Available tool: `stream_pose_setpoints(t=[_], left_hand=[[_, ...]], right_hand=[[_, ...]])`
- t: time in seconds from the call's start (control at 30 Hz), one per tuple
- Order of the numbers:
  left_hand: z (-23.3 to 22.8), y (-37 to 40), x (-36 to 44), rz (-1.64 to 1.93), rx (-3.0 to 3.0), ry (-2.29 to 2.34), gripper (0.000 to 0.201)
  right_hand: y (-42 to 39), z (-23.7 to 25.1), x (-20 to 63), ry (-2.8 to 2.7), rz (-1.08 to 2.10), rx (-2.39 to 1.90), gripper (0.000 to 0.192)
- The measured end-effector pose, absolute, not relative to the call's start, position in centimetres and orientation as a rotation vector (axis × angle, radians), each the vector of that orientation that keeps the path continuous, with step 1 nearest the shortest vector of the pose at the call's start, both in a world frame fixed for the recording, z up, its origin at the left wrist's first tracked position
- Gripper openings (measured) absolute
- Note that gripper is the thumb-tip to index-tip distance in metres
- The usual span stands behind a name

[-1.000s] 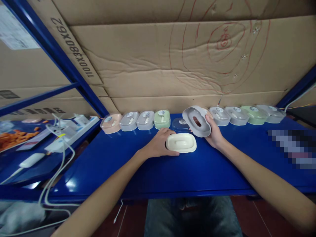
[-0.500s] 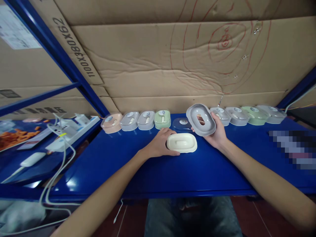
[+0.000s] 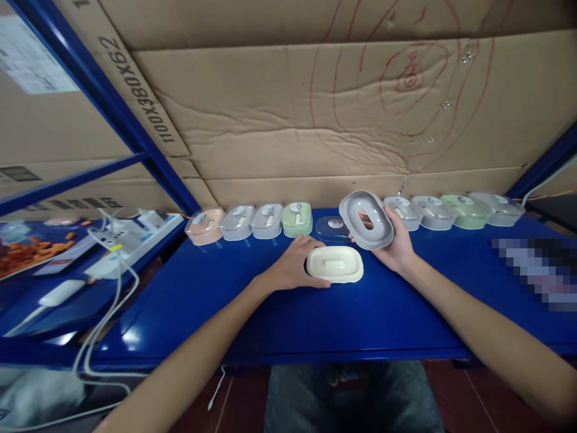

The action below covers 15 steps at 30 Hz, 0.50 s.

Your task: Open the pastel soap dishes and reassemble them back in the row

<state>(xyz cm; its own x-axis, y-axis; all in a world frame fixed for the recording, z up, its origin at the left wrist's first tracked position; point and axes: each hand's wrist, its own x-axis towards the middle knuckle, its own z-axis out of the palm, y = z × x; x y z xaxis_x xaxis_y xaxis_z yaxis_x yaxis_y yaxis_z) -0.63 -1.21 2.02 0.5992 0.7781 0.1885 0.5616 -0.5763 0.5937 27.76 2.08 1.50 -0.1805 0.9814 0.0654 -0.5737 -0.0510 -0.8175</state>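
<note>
Blue shelf (image 3: 270,313): right hand (image 3: 396,246) gripping grey tray (image 3: 366,220)

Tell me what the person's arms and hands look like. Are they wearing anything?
Both arms are bare, with no sleeves in view. The left hand and right hand wear no gloves, and no rings, watch or markings show.
</note>
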Motion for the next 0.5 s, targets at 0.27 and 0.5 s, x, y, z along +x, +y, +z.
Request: stream_pose_setpoints(t=[0.27, 0.5], left_hand=[[2.19, -1.26, -0.62, 0.582, 2.360, 1.050, 0.079], [1.95, -1.21, -0.90, 0.551, 2.307, 1.080, 0.101]], right_hand=[[2.09, 1.55, 27.76, -0.892, 1.594, -0.668, 0.054], [1.69, 1.19, 27.19, -1.050, 1.380, -0.690, 0.047]])
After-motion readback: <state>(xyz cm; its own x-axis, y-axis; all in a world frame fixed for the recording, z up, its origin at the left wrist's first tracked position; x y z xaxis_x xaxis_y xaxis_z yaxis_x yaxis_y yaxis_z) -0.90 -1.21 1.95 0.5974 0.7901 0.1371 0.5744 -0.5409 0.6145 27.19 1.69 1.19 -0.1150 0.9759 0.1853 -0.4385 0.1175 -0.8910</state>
